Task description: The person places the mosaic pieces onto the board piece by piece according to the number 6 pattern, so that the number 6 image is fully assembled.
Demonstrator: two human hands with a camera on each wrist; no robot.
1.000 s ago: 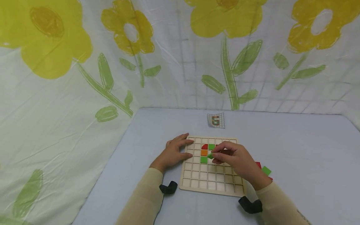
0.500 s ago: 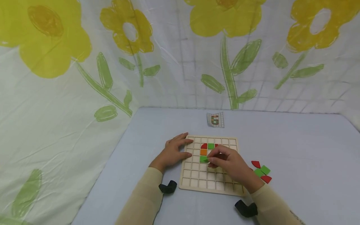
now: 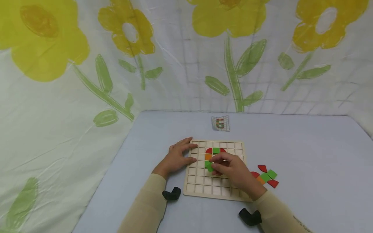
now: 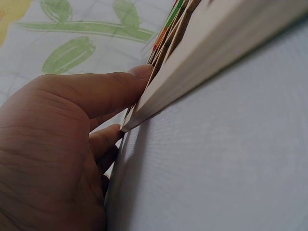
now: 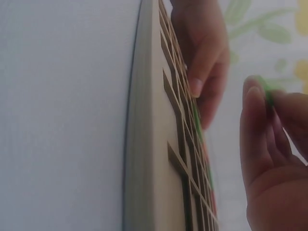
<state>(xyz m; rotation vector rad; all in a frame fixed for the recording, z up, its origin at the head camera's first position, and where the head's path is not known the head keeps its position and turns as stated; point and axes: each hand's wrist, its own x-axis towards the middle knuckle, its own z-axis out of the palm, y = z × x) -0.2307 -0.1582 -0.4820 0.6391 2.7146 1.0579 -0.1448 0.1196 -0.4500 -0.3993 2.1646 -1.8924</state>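
My left hand [image 3: 173,160] lies with extended fingers along the left edge of a wooden grid board [image 3: 201,190]; in the left wrist view its thumb [image 4: 110,89] rests on the frame. Between thumb and fingertips my right hand [image 3: 234,170] pinches a small green tile [image 3: 209,168], close over the board's middle and overlapping a green square [image 3: 206,163] set in the grid. The pinched tile [image 5: 267,91] also shows in the right wrist view. Above it sit an orange square [image 3: 208,157], a red quarter-round [image 3: 209,150], a green square [image 3: 216,150] and another red quarter-round [image 3: 223,150].
Loose red, green and orange tiles [image 3: 265,177] lie on the table right of the board, partly behind my right forearm. A small printed pattern card [image 3: 220,123] lies beyond the board. A flower-printed curtain [image 3: 175,81] hangs behind the table [image 3: 306,161].
My right hand has moved left and toward me with the green tile, from beside the orange square to the lower green one, uncovering more loose tiles. The left hand stays on the board's edge.
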